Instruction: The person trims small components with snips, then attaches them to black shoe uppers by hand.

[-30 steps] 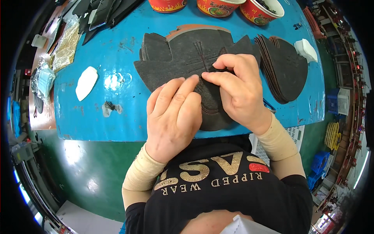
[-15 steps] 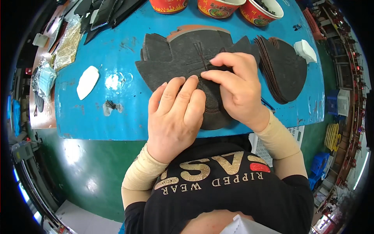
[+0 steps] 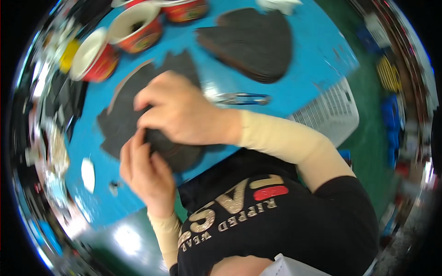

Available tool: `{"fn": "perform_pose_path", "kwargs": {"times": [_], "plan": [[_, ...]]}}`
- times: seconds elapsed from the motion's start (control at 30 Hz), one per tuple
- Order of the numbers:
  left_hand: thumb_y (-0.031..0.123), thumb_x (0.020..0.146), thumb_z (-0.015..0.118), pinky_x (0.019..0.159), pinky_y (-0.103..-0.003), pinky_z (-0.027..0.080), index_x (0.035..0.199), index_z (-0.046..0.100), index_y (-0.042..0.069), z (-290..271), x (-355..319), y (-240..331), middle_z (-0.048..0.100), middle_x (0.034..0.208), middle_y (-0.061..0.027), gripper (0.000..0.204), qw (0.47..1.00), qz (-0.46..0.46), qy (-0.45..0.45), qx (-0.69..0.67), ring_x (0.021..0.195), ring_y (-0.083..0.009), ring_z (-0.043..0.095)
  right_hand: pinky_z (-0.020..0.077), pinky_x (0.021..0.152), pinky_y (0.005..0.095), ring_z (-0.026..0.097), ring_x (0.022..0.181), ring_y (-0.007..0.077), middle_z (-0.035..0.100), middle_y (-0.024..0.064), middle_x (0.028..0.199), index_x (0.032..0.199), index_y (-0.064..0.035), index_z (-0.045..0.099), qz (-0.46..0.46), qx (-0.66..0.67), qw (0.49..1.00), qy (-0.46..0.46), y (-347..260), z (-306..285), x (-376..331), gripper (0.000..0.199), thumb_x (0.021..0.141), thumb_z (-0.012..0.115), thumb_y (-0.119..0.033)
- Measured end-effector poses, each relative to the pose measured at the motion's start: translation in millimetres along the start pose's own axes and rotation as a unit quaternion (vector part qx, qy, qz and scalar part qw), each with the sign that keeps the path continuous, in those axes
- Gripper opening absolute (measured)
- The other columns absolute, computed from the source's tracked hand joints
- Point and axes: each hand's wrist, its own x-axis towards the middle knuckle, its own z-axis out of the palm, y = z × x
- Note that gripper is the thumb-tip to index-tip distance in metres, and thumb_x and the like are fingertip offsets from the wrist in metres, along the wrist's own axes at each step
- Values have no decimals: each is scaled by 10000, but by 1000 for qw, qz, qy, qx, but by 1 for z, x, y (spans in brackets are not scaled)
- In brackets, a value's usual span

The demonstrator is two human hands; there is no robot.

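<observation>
- We look from the wearer's head, through the left of two side-by-side fisheye cameras, steeply down onto the left hand (image 3: 148, 174) and right hand (image 3: 182, 110).
- We face away from the body: the black T-shirt (image 3: 299, 223) lies below the grip, the red paper bowls (image 3: 146, 40) beyond it.
- We are near, with beige-sleeved forearms (image 3: 285, 138) in view; the grip sits left of our centre.
- Around the grip we see the blue tabletop (image 3: 304, 87) at a slant, green floor (image 3: 366, 119) far to its right.
- Straight edges bow toward our dark, round rim.
</observation>
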Motion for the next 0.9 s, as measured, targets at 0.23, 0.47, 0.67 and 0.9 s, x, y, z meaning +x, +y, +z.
{"fn": "perform_pose_path", "kwargs": {"times": [0.23, 0.47, 0.67, 0.9], "plan": [[68, 986, 459, 978, -424, 409, 1261, 513, -28, 1, -4, -4, 587, 1247, -155, 296, 996, 21, -14, 84, 1147, -345, 531, 421, 737, 378, 537, 924, 216, 640, -13, 847, 638, -105, 687, -15, -53, 997, 55, 0, 12, -4, 164, 713, 623, -236], [102, 1016, 415, 963, -399, 431, 1298, 477, -37, -1, -4, -9, 555, 1262, -191, 320, 996, 16, -22, 86, 1117, -322, 562, 413, 724, 366, 522, 942, 208, 650, -43, 852, 663, -141, 714, -22, -87, 994, 57, 4, 24, -2, 147, 715, 659, -266], [125, 1031, 400, 939, -386, 458, 1310, 473, -34, -1, -4, -16, 549, 1264, -195, 329, 998, 18, -16, 57, 1115, -304, 568, 416, 702, 358, 517, 940, 214, 639, -63, 822, 629, -181, 684, -23, -120, 989, 86, 5, 37, 3, 153, 739, 643, -280], [122, 1022, 420, 980, -397, 423, 1301, 501, -27, 0, -4, -18, 556, 1267, -180, 326, 999, 5, -9, 52, 1136, -316, 547, 414, 704, 355, 517, 945, 220, 624, -60, 810, 647, -202, 695, -2, -150, 988, 46, 2, 32, 3, 163, 757, 617, -293]]}}
